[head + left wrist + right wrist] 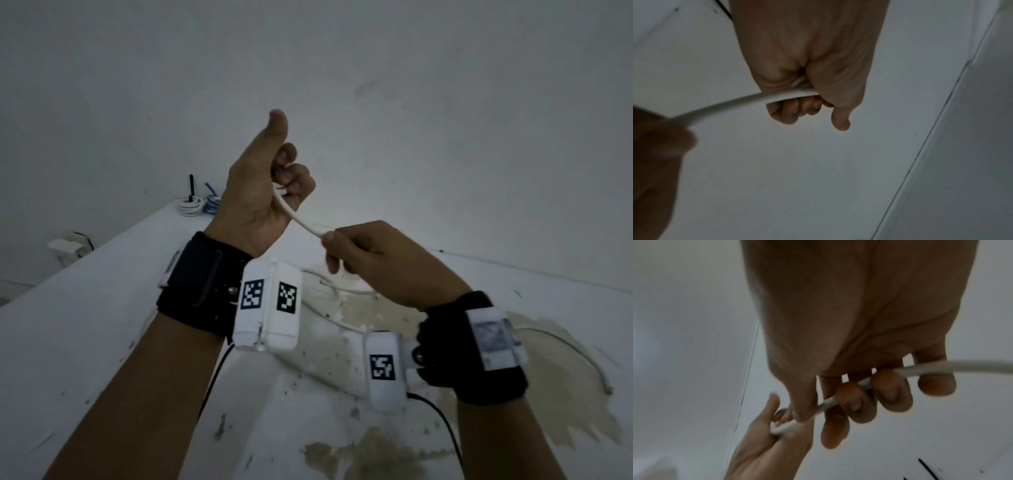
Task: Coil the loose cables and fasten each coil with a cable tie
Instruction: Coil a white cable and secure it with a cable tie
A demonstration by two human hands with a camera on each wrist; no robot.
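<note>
Cable [301,219] stretches between both gripping hands, left [263,185] and right [373,260], above the table's far edge [513,270].

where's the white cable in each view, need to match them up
Head: white cable at centre, strung between left hand and right hand.
Left wrist: white cable runs from the fist at centre to the lower left.
Right wrist: white cable crosses the fingers, centre to right edge.
Shared landmark: the left hand's fist, closed on the cable.
</note>
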